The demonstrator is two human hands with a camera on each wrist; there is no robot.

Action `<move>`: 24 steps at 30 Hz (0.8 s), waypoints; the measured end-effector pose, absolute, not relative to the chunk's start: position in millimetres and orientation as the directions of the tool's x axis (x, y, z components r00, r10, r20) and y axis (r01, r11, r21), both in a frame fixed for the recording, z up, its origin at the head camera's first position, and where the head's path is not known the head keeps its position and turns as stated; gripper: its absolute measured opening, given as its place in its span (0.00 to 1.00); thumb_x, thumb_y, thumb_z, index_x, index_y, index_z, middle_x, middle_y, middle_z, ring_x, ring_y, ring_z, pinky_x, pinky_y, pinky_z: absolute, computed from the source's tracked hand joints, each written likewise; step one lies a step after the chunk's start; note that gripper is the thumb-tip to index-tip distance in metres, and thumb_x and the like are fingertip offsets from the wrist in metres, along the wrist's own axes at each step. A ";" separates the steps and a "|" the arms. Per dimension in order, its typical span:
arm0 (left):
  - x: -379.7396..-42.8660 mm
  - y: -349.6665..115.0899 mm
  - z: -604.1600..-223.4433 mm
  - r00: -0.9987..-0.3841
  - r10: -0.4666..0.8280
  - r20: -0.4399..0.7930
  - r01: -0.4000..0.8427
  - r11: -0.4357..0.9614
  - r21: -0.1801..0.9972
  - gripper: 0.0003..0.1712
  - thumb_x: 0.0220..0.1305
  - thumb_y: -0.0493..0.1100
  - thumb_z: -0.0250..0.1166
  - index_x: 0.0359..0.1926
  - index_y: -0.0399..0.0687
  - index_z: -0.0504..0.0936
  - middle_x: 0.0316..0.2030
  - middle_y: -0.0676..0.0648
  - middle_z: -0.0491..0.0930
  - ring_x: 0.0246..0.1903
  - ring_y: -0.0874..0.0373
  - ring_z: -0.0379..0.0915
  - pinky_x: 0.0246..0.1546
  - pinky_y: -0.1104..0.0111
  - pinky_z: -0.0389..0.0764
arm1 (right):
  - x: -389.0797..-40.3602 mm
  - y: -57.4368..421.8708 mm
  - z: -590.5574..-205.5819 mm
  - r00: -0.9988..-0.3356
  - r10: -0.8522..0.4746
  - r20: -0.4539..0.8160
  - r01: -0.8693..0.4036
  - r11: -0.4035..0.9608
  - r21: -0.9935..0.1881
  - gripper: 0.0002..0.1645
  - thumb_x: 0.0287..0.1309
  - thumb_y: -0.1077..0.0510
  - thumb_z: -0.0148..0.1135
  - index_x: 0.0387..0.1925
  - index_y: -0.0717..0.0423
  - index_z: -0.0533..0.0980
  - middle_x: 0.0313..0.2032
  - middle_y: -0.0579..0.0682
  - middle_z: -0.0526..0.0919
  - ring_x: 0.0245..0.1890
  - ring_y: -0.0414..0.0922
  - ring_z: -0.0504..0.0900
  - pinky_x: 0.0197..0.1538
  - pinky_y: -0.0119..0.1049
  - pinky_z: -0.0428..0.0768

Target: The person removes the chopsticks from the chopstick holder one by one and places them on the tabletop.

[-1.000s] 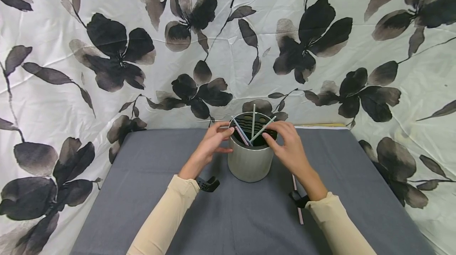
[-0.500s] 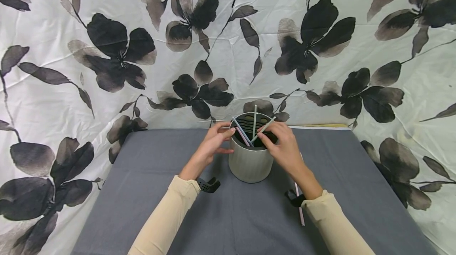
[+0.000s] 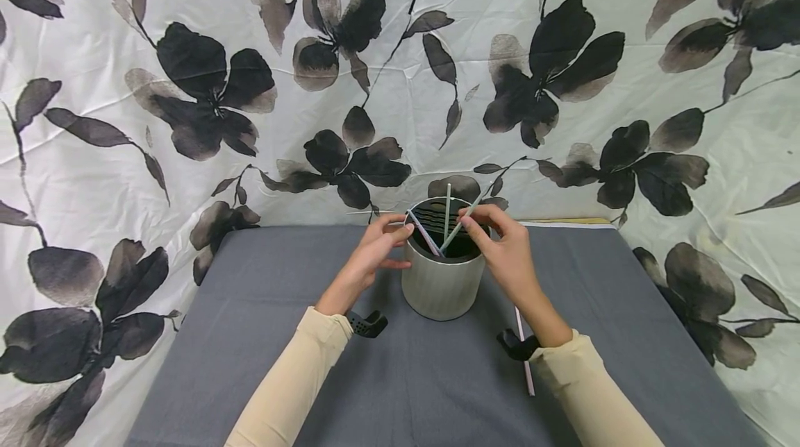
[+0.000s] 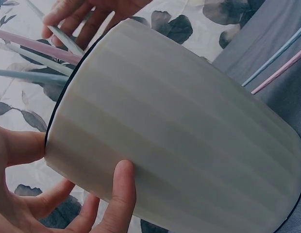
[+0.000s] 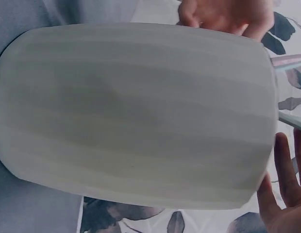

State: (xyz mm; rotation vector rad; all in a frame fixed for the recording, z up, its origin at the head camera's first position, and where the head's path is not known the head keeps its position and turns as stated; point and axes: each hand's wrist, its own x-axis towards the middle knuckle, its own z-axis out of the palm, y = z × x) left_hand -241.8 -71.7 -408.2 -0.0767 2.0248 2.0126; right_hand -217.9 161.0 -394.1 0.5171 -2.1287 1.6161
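Observation:
A ribbed off-white cylindrical container with a dark inside stands upright on the cloth-covered table. My left hand holds it by the left side of the rim, with one finger laid along the outer wall. At the right of the opening, my right hand pinches a pale green straw, its lower end inside the container. Another green straw leans at the back. Pink and blue straws lean toward the left hand's side.
A pink straw lies on the grey cloth under my right wrist. The left wrist view shows a blue straw beside it. A floral curtain hangs behind, with a thin yellow-and-white edge at the table's back.
My right hand has shifted slightly at the rim, and the pinched green straw now stands steeper, its top moved a little left. My left hand stays on the container.

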 end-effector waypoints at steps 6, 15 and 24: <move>-241.7 -71.8 -408.7 -0.958 0.154 -0.242 -0.241 0.026 0.970 0.28 0.76 0.48 0.64 0.72 0.50 0.71 0.66 0.38 0.73 0.68 0.37 0.70 0.42 0.56 0.94 | -218.2 162.8 -385.6 -0.846 -0.016 0.533 -0.533 0.055 -0.844 0.13 0.70 0.66 0.64 0.52 0.71 0.80 0.48 0.48 0.89 0.46 0.39 0.89 0.53 0.27 0.88; -241.1 -71.5 -407.5 -0.958 0.151 -0.244 -0.243 0.028 0.970 0.28 0.76 0.48 0.64 0.72 0.50 0.72 0.66 0.39 0.74 0.68 0.38 0.69 0.41 0.57 0.94 | -220.2 167.4 -372.0 -0.845 0.039 0.533 -0.534 -0.092 -0.840 0.13 0.72 0.65 0.62 0.55 0.65 0.81 0.45 0.54 0.89 0.44 0.43 0.91 0.49 0.36 0.92; -242.0 -71.1 -408.3 -0.960 0.156 -0.233 -0.232 0.021 0.972 0.28 0.76 0.48 0.64 0.72 0.49 0.72 0.66 0.38 0.74 0.68 0.38 0.70 0.41 0.57 0.94 | -223.4 179.3 -357.4 -0.814 0.115 0.570 -0.579 -0.252 -0.775 0.15 0.71 0.69 0.61 0.56 0.71 0.78 0.43 0.57 0.88 0.41 0.45 0.91 0.46 0.38 0.92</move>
